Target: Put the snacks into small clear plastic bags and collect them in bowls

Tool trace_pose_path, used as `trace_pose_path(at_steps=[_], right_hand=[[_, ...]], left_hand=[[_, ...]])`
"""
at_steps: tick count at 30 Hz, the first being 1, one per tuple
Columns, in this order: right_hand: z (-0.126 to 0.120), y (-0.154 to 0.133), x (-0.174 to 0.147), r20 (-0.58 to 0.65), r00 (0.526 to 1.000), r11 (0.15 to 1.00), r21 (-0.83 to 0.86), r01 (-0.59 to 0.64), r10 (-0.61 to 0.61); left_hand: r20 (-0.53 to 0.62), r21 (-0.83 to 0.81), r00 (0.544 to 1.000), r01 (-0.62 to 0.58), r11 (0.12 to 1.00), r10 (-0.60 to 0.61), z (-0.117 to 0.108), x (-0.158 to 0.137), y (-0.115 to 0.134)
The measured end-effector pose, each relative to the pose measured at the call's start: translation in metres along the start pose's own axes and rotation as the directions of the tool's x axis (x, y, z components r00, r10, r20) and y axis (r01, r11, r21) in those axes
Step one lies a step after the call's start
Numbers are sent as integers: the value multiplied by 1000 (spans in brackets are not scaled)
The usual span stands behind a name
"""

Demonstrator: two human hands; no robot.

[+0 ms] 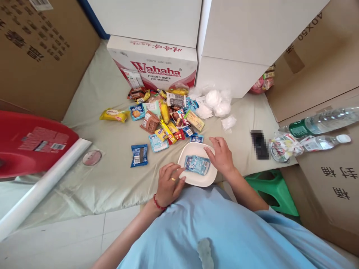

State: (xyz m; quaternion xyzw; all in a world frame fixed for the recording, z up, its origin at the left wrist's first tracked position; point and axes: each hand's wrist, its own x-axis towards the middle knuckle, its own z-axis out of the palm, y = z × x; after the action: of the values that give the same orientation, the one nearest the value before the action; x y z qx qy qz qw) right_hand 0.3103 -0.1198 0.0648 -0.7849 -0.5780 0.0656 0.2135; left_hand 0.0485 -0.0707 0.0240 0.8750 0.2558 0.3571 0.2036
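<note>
A white square dish [182, 180] stands at the front edge of the cloth-covered surface, close to my body. Light blue snack packets [197, 165] lie flat inside it. My left hand [169, 184] is at the dish's left rim, with its fingers curved and apart. On the opposite side, my right hand [221, 155] has its thumb over the right rim and its fingers spread. Neither hand visibly grips anything; whether the fingertips touch the rim I cannot tell. Just beyond the dish sits a pile of wrapped snacks [169, 129], with a dark blue packet [139, 155] lying apart to its left.
A Wahaha water carton [157, 65] and white boxes [234, 67] stand behind the pile. White plastic-wrapped bundles [214, 101] lie at its right. Bottles [322, 125] lie farther right, above a green stool [273, 190]. A red basin [33, 145] and white roll [47, 183] are left.
</note>
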Motion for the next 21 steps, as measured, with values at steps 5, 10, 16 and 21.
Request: trace_pose_path(at_steps=[5, 10, 16, 21], right_hand=[[-6, 52, -17, 339, 910, 965, 24, -260, 237], [-57, 122, -17, 125, 865, 787, 369, -495, 486], [-107, 203, 51, -109, 511, 427, 708, -563, 853], [-90, 227, 106, -22, 422, 303, 729, -614, 906]], left_hand=[[-60, 37, 983, 179, 983, -176, -2, -5, -22], [-37, 81, 960, 279, 957, -277, -3, -18, -37], [8, 187, 974, 221, 957, -227, 4, -24, -35], [14, 188, 975, 213, 959, -220, 5, -23, -35]])
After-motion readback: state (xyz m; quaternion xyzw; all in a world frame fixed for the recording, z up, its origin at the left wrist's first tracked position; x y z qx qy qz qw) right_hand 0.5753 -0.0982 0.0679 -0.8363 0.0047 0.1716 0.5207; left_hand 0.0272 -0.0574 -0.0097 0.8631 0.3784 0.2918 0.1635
